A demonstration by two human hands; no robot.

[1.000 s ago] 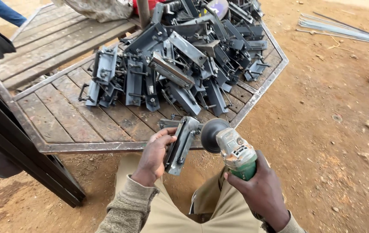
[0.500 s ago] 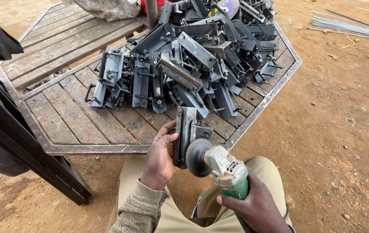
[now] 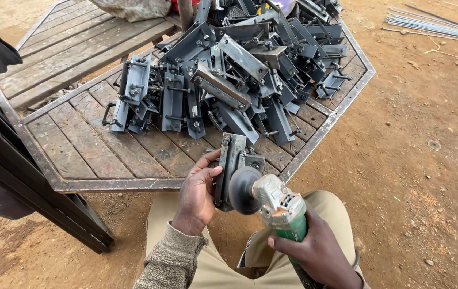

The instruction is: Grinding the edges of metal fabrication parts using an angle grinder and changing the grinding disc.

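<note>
At six o'clock, just off the wooden table (image 3: 79, 150) edge, the left hand (image 3: 199, 192) clasps an upright metal bracket (image 3: 230, 168), fingers partly hidden behind it. The right hand (image 3: 320, 251) grips a green angle grinder (image 3: 277, 208), its disc against the bracket; handle end and wrist are cut off below. Toward twelve o'clock, the bracket pile (image 3: 229, 75) overlaps, single pieces hard to separate.

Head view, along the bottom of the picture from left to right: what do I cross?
Dark metal frame → left hand → upright metal bracket held in it → black grinding disc → green angle grinder → right hand → bare dirt ground.
</note>
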